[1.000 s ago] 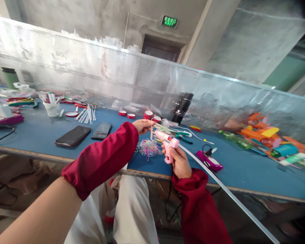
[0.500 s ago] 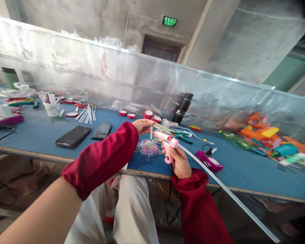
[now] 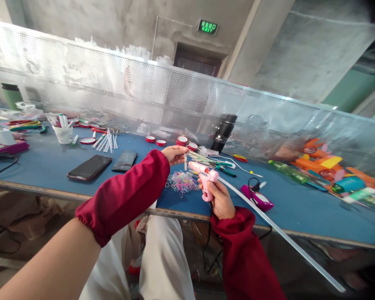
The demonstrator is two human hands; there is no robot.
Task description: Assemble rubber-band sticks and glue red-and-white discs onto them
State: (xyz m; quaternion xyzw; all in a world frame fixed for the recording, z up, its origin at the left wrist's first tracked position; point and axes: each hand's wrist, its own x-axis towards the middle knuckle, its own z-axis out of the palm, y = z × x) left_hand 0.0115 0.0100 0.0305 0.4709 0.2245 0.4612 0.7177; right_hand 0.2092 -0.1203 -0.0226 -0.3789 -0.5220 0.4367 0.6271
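Note:
My left hand point(image 3: 174, 154) pinches the top of a small wooden craft stick point(image 3: 185, 162), which hangs upright over the blue table. Around the handle of a pink hot glue gun point(image 3: 203, 173) the fingers of my right hand point(image 3: 221, 198) are wrapped. The gun's nozzle points left, at or very close to the stick; whether they touch I cannot tell. From its rear a long clear glue stick point(image 3: 281, 232) slopes down to the right past the table edge. Just below the craft stick lies a heap of colourful rubber bands point(image 3: 183, 182).
Behind my hands lie pliers point(image 3: 226, 170), red tape rolls point(image 3: 181, 141) and a black bottle point(image 3: 224, 133). A purple power strip point(image 3: 258, 198) sits at right, near an orange toy plane point(image 3: 321, 162). To the left are a phone point(image 3: 89, 167) and a cup of markers point(image 3: 63, 134).
Almost nothing differs. Both hands keep their hold on the craft stick and the glue gun, and the view has shifted very slightly.

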